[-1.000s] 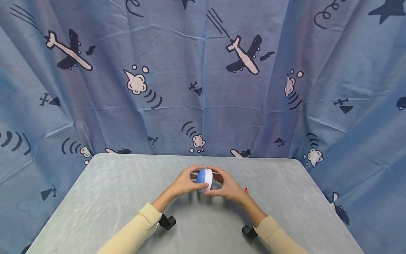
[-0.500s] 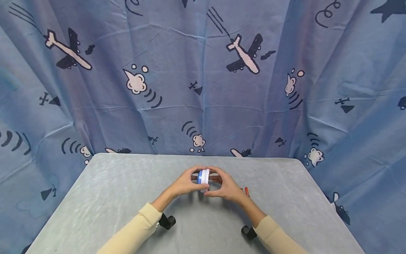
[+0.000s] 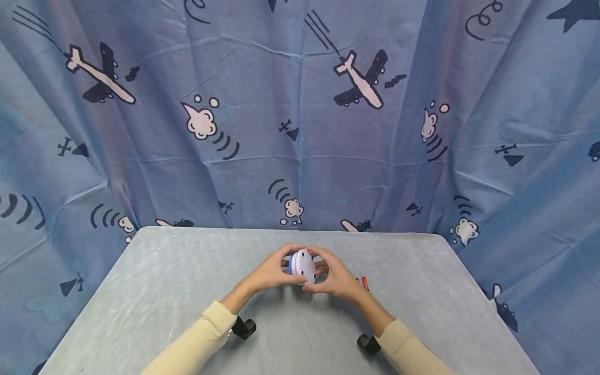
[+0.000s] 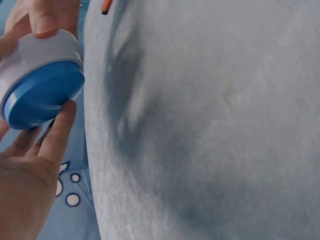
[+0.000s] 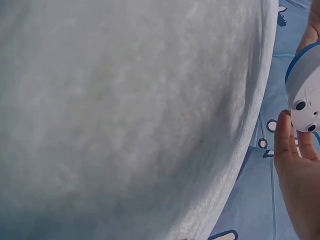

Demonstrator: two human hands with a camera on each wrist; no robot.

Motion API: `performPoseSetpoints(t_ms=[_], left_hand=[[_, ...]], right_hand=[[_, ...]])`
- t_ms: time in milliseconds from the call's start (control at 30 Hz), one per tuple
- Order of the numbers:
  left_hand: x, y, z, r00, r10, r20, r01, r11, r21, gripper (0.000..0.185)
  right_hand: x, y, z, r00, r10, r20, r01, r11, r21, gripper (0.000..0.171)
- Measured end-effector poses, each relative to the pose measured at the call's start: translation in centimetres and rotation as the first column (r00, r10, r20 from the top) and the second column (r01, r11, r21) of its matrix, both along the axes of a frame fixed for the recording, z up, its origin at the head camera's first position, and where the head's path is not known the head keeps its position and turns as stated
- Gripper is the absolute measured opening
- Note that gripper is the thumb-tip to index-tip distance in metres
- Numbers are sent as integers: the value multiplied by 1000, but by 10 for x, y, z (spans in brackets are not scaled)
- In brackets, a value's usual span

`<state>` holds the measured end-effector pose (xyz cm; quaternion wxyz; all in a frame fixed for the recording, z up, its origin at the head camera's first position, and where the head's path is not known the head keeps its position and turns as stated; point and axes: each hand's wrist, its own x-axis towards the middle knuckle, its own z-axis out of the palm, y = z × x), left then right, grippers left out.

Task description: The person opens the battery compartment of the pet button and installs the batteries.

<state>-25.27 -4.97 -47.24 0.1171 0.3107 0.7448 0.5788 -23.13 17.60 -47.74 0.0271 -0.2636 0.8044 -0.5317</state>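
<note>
Right now the round blue-and-white device (image 3: 302, 265) sits lifted above the grey table (image 3: 164, 291), tilted on edge, and you pinch it with both your left hand (image 3: 272, 272) and right hand (image 3: 335, 277).

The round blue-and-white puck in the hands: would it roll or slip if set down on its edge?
Probably rolls: the puck is a short disc, held on edge between the left hand and right hand. Its blue face looks smooth and glossy, so likely slippery. It seems rigid, not dented by the fingertips.

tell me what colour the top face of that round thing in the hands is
Blue, on a white body; the round device shows it best in the left wrist view.
</note>
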Motion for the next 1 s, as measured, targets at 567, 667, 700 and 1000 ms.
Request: performPoseSetpoints(t_ms=[567,667,700,1000], left_hand=[[0,-3,-7,1000,16,-24,-18,996,-83,91],[0,-4,-9,998,52,-46,-56,993,-99,89],[0,-5,-10,997,56,-49,-61,993,-103,88],[3,-10,-14,997,45,-60,-55,982,-179,89]], right_hand=[[-10,4,-13,999,-16,-41,22,990,137,91],[-10,5,-13,1000,0,-18,3,990,144,90],[-10,5,-13,1000,7,-11,-5,989,149,90],[-10,4,-20,997,58,43,-66,977,204,85]])
